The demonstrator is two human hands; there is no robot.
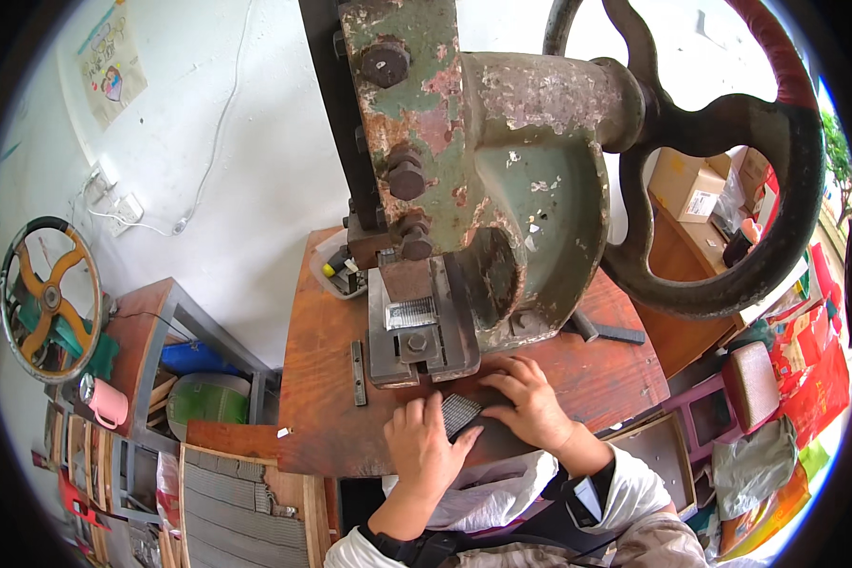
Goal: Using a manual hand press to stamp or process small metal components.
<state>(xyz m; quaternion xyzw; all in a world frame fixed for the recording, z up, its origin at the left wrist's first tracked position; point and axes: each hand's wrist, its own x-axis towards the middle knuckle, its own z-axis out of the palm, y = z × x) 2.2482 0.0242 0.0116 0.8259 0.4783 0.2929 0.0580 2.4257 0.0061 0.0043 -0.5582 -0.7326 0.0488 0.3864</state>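
Note:
A small grey ribbed piece (pixel 459 414), perhaps metal, is at the table's front edge. My left hand (pixel 424 450) grips it between thumb and fingers. Just to its right is my right hand (pixel 532 405), its fingers curved and apart, the thumb close to the piece's edge; I cannot tell whether it touches. Beyond both hands stands a worn green hand press (pixel 417 123). Another ribbed shiny piece (pixel 412 312) sits on the press's steel base plate (pixel 435 355), under the ram. The two hands are in front of that plate, apart from it.
A narrow metal bar (pixel 359 374) lies on the wooden table (pixel 327 417), with a hammer-like tool (pixel 585 326) behind right. The press's big handwheel (pixel 719 293) overhangs the right side. A clear plastic box (pixel 336 265) stands behind the plate. Grey ribbed strips fill a wooden tray (pixel 310 516).

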